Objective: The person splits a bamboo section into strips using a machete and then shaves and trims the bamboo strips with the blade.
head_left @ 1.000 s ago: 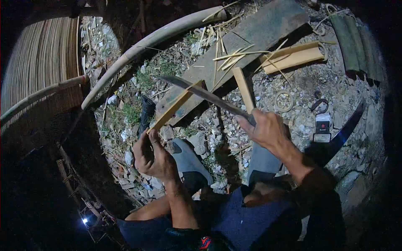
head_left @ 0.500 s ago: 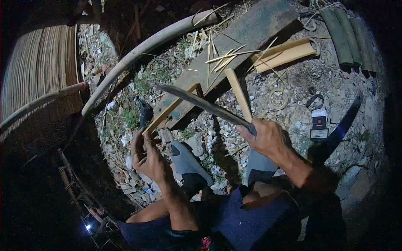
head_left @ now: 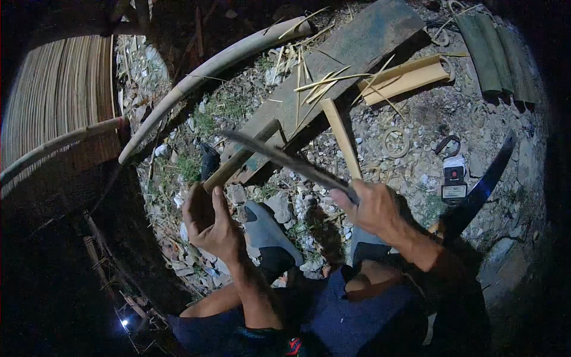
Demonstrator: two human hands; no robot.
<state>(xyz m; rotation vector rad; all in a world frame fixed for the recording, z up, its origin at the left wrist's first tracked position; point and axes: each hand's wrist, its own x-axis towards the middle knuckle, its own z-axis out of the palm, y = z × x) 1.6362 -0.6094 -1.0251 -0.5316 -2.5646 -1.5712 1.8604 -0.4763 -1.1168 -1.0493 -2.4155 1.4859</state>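
My left hand [head_left: 213,225] grips the near end of a split bamboo strip [head_left: 238,162] between thumb and fingers. The strip's far end is over the wooden plank [head_left: 357,44]; whether it touches I cannot tell. My right hand [head_left: 376,208] is closed round the handle end of a long dark knife [head_left: 282,157]. Its blade, slightly blurred, points up and left and passes across the far part of the strip. Just beyond my right hand, another pale bamboo strip [head_left: 342,137] leans with its upper end by the plank.
Thin bamboo slivers [head_left: 324,83] lie on the plank. Right of it are a split bamboo half [head_left: 407,80] and green bamboo lengths [head_left: 488,53]. A curved dark blade [head_left: 485,190] and small black box [head_left: 454,181] lie right. A long pole [head_left: 196,77] curves at left.
The bamboo strip in my left hand has turned, showing a wider, darker face. My left thumb has straightened along it. The knife has shifted slightly, and my right hand has moved a little lower.
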